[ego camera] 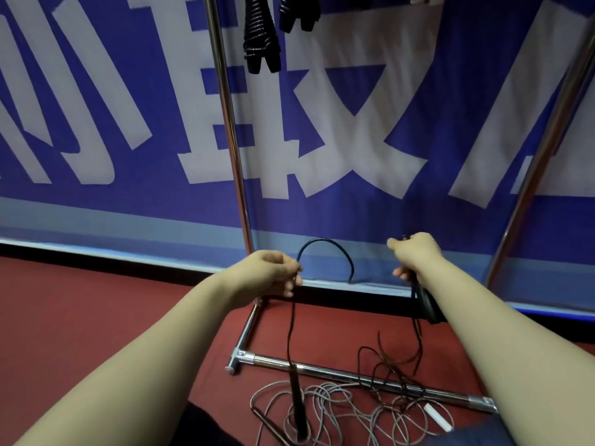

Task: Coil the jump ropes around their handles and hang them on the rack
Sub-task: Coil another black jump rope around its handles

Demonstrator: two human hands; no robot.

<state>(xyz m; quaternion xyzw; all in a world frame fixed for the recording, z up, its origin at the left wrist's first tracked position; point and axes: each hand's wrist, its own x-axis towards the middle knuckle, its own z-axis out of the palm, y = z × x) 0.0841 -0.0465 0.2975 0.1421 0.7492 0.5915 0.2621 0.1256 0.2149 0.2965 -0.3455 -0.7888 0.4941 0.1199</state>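
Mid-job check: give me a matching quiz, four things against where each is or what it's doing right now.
Things:
1. coiled ropes
2. grey rope
3. left hand
4. right hand

States:
A. pinches the dark rope
B. hang on the rack
C. grips a black handle
D. lies loose on the floor

Pairs: 1-B, 2-D, 3-A, 4-C
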